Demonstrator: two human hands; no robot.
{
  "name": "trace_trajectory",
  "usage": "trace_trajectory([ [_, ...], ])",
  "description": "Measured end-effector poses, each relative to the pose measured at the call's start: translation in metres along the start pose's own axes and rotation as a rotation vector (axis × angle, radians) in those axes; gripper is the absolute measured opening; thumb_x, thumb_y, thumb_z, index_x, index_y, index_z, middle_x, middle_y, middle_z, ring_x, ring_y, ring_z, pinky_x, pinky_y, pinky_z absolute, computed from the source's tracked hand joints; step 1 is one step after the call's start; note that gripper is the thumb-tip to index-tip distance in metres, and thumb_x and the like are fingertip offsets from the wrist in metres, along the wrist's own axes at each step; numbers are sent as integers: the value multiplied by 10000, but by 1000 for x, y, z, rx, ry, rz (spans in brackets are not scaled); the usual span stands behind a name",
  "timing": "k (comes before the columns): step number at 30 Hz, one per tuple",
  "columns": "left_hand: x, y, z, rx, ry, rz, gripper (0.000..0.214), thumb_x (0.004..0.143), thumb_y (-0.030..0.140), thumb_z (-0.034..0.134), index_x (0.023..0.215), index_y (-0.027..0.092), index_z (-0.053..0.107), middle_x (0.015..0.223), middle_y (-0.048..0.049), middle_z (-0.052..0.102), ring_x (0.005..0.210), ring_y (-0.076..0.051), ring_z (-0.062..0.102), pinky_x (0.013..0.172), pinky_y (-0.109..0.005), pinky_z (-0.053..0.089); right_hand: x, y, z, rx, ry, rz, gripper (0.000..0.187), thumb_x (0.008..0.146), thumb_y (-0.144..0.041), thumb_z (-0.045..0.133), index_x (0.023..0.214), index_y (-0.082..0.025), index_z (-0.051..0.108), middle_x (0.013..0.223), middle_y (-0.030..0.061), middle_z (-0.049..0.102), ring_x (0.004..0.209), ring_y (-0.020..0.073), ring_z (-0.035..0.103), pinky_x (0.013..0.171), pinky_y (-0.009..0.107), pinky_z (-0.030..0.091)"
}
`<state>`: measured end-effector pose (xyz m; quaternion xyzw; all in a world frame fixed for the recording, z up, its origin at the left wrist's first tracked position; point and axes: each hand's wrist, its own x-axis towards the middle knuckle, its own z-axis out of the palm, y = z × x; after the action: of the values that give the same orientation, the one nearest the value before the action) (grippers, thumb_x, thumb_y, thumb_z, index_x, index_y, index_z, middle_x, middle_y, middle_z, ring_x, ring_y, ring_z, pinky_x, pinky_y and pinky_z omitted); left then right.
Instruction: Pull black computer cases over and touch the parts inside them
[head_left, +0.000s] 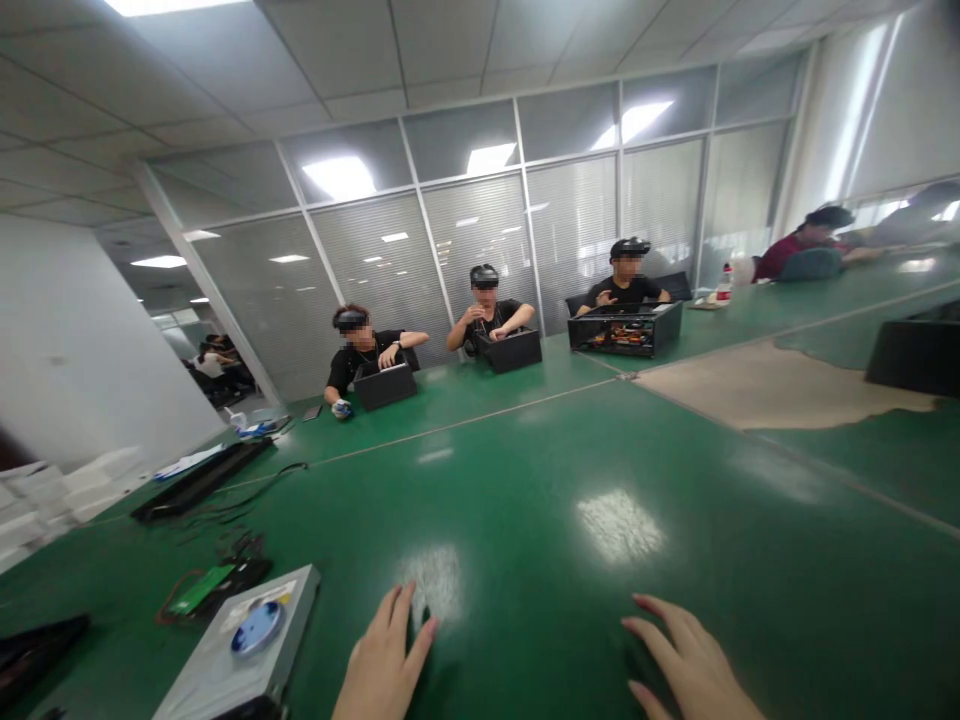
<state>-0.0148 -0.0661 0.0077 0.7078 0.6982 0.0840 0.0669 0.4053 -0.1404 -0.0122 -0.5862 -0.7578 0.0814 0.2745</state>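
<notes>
1. Far left, a long black panel (202,482) lies on the worktop (487,520) with a black cable (262,490) beside it; nearer, a green board (204,590) sits loose among dark parts. No hand is on any of these.
2. The silver box (232,665), with a round blue disc (257,628) on top, rests just left of the left hand, apart from it. Its fittings are too unclear to say whether anything on it is finished.
3. The left hand (382,660) has its fingers parted, gripping nothing.
4. Across the worktop, co-workers sit at three black cases (386,385); wiring shows inside the rightmost. Their progress cannot be told.
5. The right hand (690,660) also has fingers spread and holds nothing. My judgement: neither hand is mid-step, and what is done or left cannot be settled.
</notes>
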Motion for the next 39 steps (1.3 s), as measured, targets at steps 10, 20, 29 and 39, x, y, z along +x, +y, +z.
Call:
trace_trajectory([
  [10, -28, 4, 17, 177, 89, 17, 666, 959, 603, 299, 1438, 197, 520, 1543, -150, 446, 1439, -291, 387, 1145, -546, 290, -10, -3, 13, -71, 105, -17, 348, 899, -319, 570, 1221, -209, 642, 1348, 149, 561, 1272, 301, 523, 1082, 496, 438],
  [20, -36, -3, 17, 36, 124, 80, 632, 979, 610, 290, 1381, 208, 568, 1522, -133, 478, 1416, -289, 419, 1145, -537, 295, -12, 4, 23, -152, 155, -143, 296, 906, -309, 554, 1154, -180, 650, 1276, 153, 580, 1194, 296, 557, 1038, 467, 455],
  [29, -35, -8, 18, -100, 134, 70, 459, 986, 542, 383, 1268, 265, 617, 1453, -88, 548, 1365, -248, 475, 1123, -507, 315, -11, 18, 34, -142, 130, -178, 308, 923, -351, 548, 1144, -161, 647, 1239, 162, 584, 1154, 301, 567, 1018, 474, 461],
  [39, -26, -16, 20, -32, 99, 72, 522, 949, 568, 419, 1359, 292, 587, 1492, -68, 521, 1373, -260, 485, 1136, -502, 317, 9, 18, -2, 136, -54, 33, 285, 903, -261, 530, 1173, -198, 598, 1345, 147, 514, 1284, 271, 498, 1120, 469, 397],
])
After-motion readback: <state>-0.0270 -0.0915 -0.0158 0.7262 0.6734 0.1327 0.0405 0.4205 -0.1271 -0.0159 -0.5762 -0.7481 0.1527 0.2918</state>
